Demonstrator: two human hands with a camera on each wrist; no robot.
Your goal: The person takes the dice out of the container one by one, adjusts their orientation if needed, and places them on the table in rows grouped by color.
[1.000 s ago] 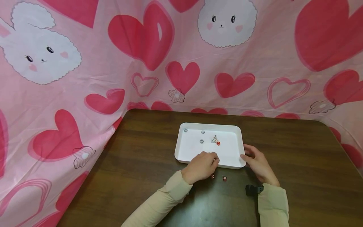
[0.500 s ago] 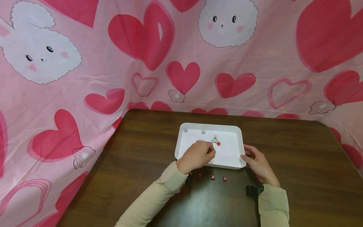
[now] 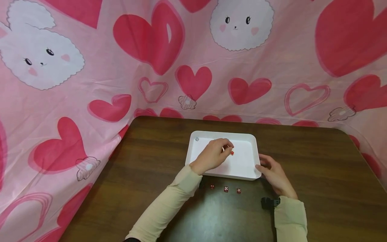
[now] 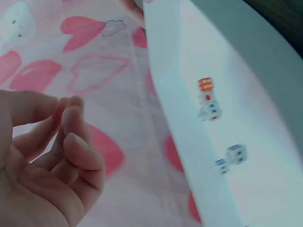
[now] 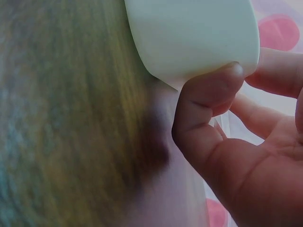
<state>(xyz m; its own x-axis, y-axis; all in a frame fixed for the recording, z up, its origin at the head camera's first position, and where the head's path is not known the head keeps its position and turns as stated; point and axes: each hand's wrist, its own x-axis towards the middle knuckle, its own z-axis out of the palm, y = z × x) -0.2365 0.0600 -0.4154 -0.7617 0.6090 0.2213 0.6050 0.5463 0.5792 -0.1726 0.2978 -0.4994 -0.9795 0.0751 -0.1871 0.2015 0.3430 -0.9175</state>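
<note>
A white tray (image 3: 239,168) on the table holds a red die (image 3: 232,153) and several white dice, one of them (image 3: 197,138) in the far left corner. Above the tray hovers my left hand (image 3: 213,155), hiding most of the dice in the head view. In the left wrist view its fingers are loosely bent with nothing between them, and white dice (image 4: 210,109) lie inside the tray beside the red one. My right hand (image 3: 275,174) grips the tray's near right corner, thumb (image 5: 213,87) on the rim and fingers around the outside wall.
Three red dice show in a row in front of the tray: one left (image 3: 212,186), one in the middle (image 3: 226,189), one right (image 3: 239,190). A pink heart-print cloth (image 3: 193,43) hangs behind the brown table (image 3: 317,168).
My left hand has moved from the tray's near edge up over the dice in its middle, uncovering red dice in front of the tray. My right hand keeps its hold on the tray.
</note>
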